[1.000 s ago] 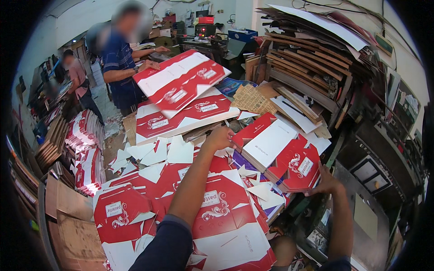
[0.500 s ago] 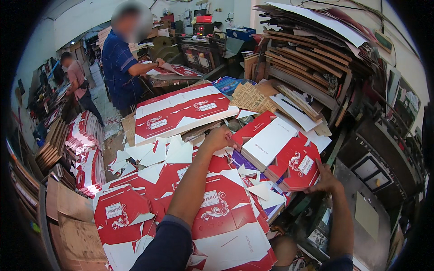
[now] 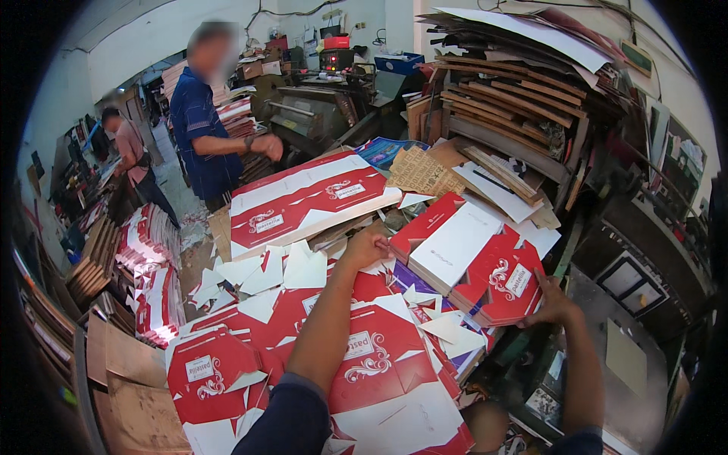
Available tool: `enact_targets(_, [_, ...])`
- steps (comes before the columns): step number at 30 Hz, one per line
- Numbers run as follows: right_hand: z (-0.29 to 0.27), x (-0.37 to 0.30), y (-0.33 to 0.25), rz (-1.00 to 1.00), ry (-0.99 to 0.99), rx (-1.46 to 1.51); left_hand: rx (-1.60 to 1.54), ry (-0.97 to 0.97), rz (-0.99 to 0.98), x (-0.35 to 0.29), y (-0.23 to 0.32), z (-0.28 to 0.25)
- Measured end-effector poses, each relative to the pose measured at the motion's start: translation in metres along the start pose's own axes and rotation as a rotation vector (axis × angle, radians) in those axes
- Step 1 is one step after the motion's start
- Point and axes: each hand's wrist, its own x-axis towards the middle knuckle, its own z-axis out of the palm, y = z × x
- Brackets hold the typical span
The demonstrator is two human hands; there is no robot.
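Note:
A neat stack of red and white die-cut box blanks [image 3: 453,250] lies tilted on the right of the heaped work surface, between my two hands. My left hand [image 3: 367,248] is closed at the stack's left edge, its fingertips against the side. At the near right corner, my right hand [image 3: 555,303] grips the red end panel, thumb on the edge and the other fingers partly hidden beneath. Under the stack shows purple printed board [image 3: 472,356]. Loose red and white blanks [image 3: 379,360] lie in front, below my left forearm.
A large pile of uncut red and white sheets [image 3: 307,193] lies beyond my left hand, with white offcuts [image 3: 303,265] nearer. Wooden boards [image 3: 508,106] are stacked at the back right, and a dark machine [image 3: 637,265] stands at right. Two people work at the far left.
The view has shifted slightly; my hands stay at the stack's edges. The person in blue has drawn a hand back, and the red sheets near it have gone from that spot.

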Motion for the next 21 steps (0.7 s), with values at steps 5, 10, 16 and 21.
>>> enact_targets(5, [0.000,-0.005,0.001,0.029,-0.007,0.015,0.015,-0.029,-0.018,-0.007,0.034,0.005])
enact_targets(10, [0.004,0.002,0.010,0.001,-0.004,0.032,-0.013,0.005,0.045,-0.010,0.031,0.005])
enact_targets(16, [0.009,0.006,0.018,-0.103,0.039,0.033,0.207,0.090,0.173,-0.003,0.010,0.015])
enact_targets(21, [0.008,0.009,0.016,-0.052,0.025,0.025,0.118,0.073,0.086,-0.003,0.009,0.014])
